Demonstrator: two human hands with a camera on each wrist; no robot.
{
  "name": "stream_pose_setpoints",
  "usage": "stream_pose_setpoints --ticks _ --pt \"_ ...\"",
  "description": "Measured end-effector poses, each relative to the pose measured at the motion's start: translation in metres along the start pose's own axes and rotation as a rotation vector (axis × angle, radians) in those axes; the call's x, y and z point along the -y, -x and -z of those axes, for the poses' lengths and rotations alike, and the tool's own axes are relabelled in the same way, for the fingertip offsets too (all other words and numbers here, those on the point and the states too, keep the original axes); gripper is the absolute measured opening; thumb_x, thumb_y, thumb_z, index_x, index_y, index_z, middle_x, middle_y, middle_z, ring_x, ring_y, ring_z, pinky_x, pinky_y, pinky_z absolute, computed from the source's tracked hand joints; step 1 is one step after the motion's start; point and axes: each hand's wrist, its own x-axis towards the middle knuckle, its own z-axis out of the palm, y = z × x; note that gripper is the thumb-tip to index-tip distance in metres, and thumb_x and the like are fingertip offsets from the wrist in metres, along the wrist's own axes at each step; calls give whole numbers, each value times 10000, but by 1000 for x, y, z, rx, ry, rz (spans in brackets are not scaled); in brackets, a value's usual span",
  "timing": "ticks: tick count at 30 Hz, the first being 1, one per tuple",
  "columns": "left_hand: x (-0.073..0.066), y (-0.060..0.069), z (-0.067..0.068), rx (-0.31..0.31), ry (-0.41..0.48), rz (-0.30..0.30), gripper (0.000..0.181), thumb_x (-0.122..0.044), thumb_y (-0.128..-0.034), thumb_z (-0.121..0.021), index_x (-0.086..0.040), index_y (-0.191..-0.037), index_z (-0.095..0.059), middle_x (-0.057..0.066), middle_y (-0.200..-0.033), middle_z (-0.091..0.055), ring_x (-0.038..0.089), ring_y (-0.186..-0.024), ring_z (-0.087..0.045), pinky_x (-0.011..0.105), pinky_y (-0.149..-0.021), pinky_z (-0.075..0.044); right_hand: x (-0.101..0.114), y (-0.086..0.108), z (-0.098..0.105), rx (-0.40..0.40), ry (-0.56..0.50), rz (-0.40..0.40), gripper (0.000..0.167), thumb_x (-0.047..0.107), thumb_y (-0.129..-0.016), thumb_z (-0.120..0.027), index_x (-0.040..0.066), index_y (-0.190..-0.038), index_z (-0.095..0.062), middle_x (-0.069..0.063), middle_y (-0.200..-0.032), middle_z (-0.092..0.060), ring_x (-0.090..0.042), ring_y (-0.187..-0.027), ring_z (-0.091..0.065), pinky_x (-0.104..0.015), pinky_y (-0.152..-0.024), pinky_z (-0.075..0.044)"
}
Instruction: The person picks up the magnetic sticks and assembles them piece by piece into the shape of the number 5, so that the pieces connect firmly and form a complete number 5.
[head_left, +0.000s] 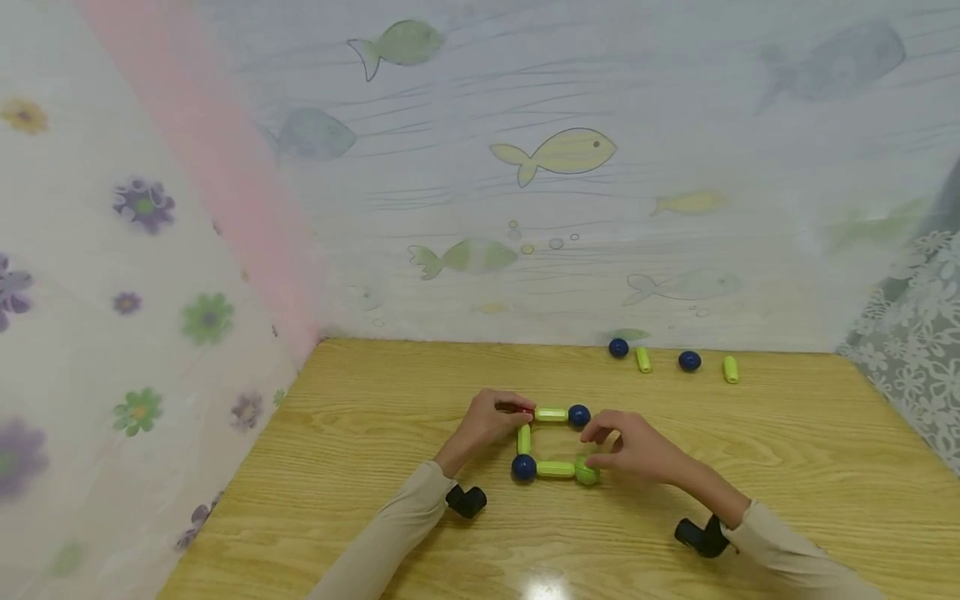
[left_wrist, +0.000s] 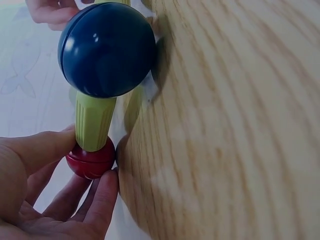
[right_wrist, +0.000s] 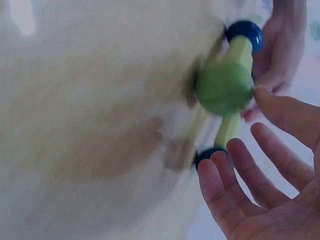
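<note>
On the wooden table lies a frame of yellow-green rods (head_left: 555, 469) joined by balls at its corners. My left hand (head_left: 483, 422) pinches the small red ball (left_wrist: 89, 165) at the far left corner between thumb and fingers. A dark blue ball (head_left: 523, 467) sits at the near left corner and another blue ball (head_left: 578, 416) at the far right. At the near right corner is a green ball (right_wrist: 224, 89). My right hand (head_left: 637, 450) hovers beside it, fingers spread and loosely bent, thumb close to the ball; whether they touch I cannot tell. That hand partly hides the frame's right side.
Along the table's back edge lie two loose blue balls (head_left: 690, 361) and two yellow-green rods (head_left: 731, 369). A fish-patterned curtain (head_left: 555, 275) hangs behind the table, with a flowered sheet (head_left: 225, 400) at the left and white lace (head_left: 911, 342) at the right.
</note>
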Motion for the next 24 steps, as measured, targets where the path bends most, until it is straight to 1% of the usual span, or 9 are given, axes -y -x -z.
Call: stream_pose_setpoints --ticks 5,9,14,17,19,24 --pt "0 1 1 6 5 -11 156 -112 -863 -701 -83 -1009 -747 -3 -942 -703 107 -849 -645 264 -769 -514 -11 -2 19 -55 54 5 179 116 -853 -711 25 -994 -648 -122 -982 -628 -264 -858 -596 -302 -668 -520" --pt "0 1 1 11 9 -8 166 -128 -858 -710 -87 -1015 -745 10 -964 -698 117 -861 -640 266 -774 -510 -24 -3 34 -113 93 -22 171 119 -863 -701 16 -987 -647 -118 -975 -632 -234 -849 -605 -305 -675 -516" --pt "0 3 4 46 30 0 219 -137 -854 -717 -76 -1064 -723 32 -1020 -679 148 -905 -636 283 -794 -509 -41 -8 50 -178 139 -124 175 119 -866 -696 4 -989 -649 -121 -974 -636 -238 -847 -607 -342 -706 -499" --pt "0 4 5 73 45 16 257 -134 -857 -714 -71 -1106 -704 42 -1066 -662 168 -950 -627 295 -813 -507 -51 -12 60 -224 150 -186 194 106 -872 -685 -28 -1006 -642 -167 -982 -635 -276 -853 -607 -373 -702 -504" --pt "0 5 6 88 51 22 276 -132 -858 -713 -69 -1126 -695 47 -1091 -653 180 -975 -621 301 -825 -506 -57 -15 66 -265 154 -213 210 99 -878 -677 -52 -1017 -633 -199 -982 -629 -317 -858 -604 -409 -706 -509" --pt "2 4 7 105 57 21 294 -133 -856 -715 -69 -1141 -689 52 -1122 -646 189 -1003 -616 301 -846 -502 -75 -27 78 -366 173 -275 245 89 -887 -657 -102 -1031 -602 -261 -986 -602 -404 -901 -578 -505 -768 -488"
